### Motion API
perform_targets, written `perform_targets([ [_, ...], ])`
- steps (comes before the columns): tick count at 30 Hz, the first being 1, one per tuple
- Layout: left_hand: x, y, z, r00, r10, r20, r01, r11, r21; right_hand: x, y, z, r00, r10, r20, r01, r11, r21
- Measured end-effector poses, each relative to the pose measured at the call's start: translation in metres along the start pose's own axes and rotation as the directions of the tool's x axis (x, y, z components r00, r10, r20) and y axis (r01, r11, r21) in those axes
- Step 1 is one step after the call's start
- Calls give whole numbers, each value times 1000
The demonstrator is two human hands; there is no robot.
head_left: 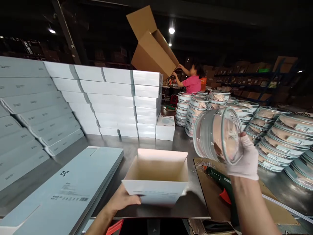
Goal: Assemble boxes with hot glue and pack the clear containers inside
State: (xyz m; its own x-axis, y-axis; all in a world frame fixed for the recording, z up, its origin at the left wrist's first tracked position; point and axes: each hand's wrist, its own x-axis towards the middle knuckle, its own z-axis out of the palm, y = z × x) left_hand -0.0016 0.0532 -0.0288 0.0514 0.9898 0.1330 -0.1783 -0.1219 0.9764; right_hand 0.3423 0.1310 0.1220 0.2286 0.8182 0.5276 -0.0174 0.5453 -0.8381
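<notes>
Glass bowl (217,137), tipped on its side, sits in the gloved right hand (244,156), whose grip is closed around its rim, just above and right of the open white box (156,179); the bare left hand (123,199) clasps the box's front corner, steadying it on the steel counter (110,143). Stacked bowls (281,137) and a green tool (220,182) crowd the right; flat cartons (66,189) lie left

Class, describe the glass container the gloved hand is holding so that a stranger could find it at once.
Start at the steel table, then the open white box at its near edge. Up and right, the gloved right hand holds the stack of glass containers: tipped on edge, unlike the flat stacks behind.
</notes>
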Motion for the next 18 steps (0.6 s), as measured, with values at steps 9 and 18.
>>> perform_targets([
  [9,21,3,11,989,-20,144,20,1000,8,-52,-43,56,657,-242,714,503,847,-175],
  [18,-3,-25,-9,998,-57,-5,57,989,134,-90,36,-51,954,-289,80,265,686,-677],
])
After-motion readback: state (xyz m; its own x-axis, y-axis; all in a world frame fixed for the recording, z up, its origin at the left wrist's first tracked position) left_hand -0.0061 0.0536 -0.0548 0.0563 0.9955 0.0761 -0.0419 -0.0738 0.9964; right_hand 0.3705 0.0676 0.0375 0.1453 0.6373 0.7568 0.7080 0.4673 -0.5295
